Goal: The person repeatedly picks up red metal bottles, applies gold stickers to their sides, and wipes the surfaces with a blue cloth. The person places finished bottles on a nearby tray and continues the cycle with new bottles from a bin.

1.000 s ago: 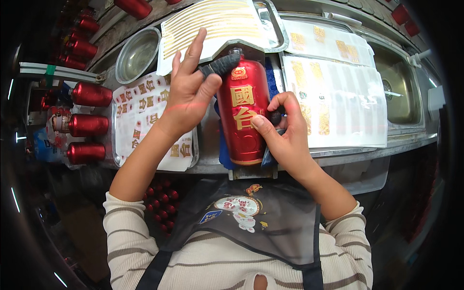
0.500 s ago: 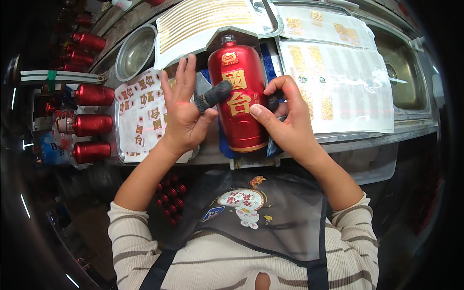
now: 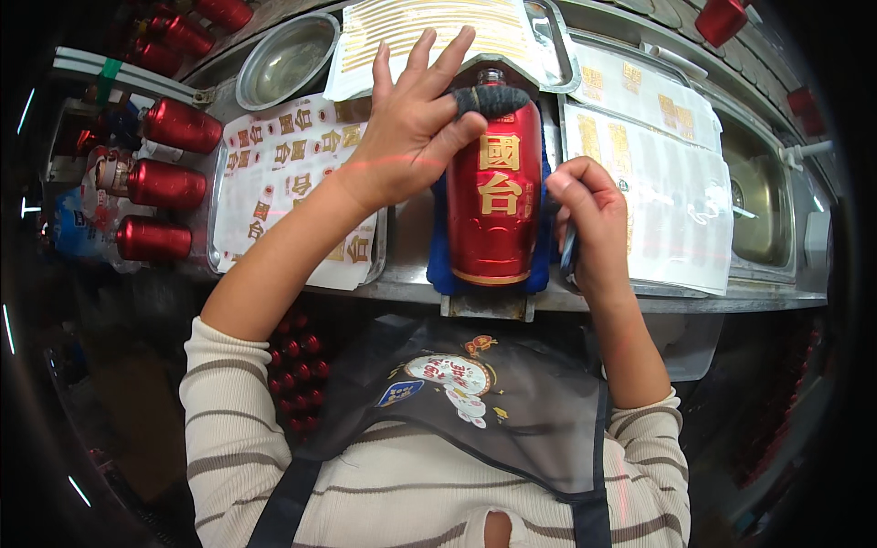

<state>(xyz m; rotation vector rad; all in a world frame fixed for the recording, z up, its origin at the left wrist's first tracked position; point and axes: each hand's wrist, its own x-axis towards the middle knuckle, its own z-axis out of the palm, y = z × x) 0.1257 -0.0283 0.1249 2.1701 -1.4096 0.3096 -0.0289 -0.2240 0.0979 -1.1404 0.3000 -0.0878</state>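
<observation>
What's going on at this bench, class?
A person is working on a red bottle lying on blue cloth, neck pointing away. The left hand is spread, its dark-wrapped finger across the bottle's upper part. The right hand curls around a thin dark object, mostly hidden, beside the bottle. Gold-patterned sheets lie on either side.

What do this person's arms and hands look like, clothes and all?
The left sleeve and right sleeve are ribbed cream knit with brownish stripes, leaving both forearms bare. The left hand wears a dark grey cover on its index finger; its other fingers are bare.
</observation>
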